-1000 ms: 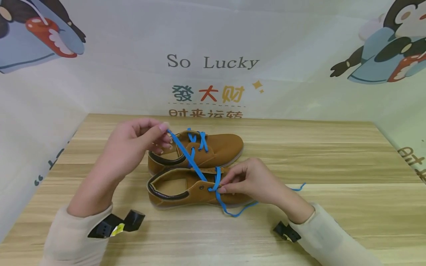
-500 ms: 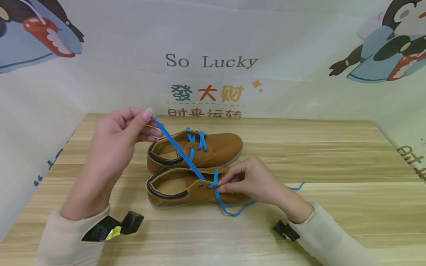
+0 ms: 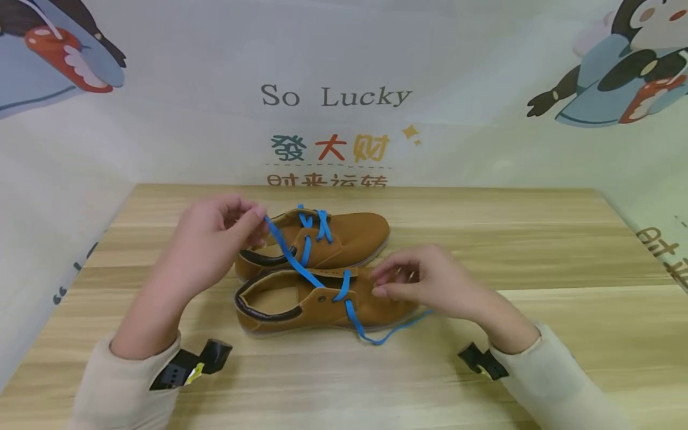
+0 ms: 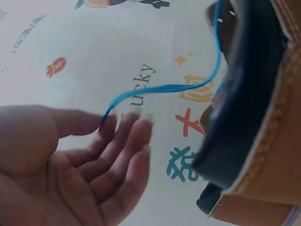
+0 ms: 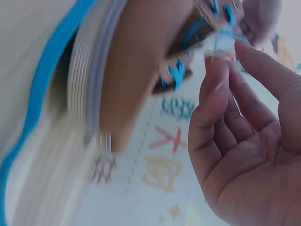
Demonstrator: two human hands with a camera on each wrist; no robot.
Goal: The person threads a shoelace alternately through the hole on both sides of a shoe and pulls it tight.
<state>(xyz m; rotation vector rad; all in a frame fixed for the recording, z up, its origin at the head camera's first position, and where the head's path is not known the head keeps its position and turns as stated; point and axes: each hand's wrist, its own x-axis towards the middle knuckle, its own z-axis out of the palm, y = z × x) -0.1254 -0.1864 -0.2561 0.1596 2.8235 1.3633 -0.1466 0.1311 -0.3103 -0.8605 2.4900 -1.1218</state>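
Note:
Two brown shoes lie side by side, toes to the right: a near shoe [image 3: 292, 319] and a far shoe [image 3: 360, 233]. My left hand [image 3: 215, 239], raised above the heel end of the far shoe, pinches the end of a blue shoelace [image 3: 290, 257] between thumb and index finger. That lace runs in a slight curve down to the near shoe's eyelets; its other end trails over the side onto the table. Over the near shoe's toe, my right hand [image 3: 435, 280] has loosely bent fingers. In the right wrist view, thumb and fingertips stand apart with nothing between them.
The far shoe has blue laces [image 3: 323, 226] crossed through its eyelets. Both shoes stand on a wood-grain table [image 3: 537, 239], with a printed white cloth [image 3: 462, 149] behind and at both sides. Each sleeve carries a small black camera.
My left hand first pulled the lace up and left, then came back right and lower, so the lace slackened. My right hand let go near the eyelets and moved right.

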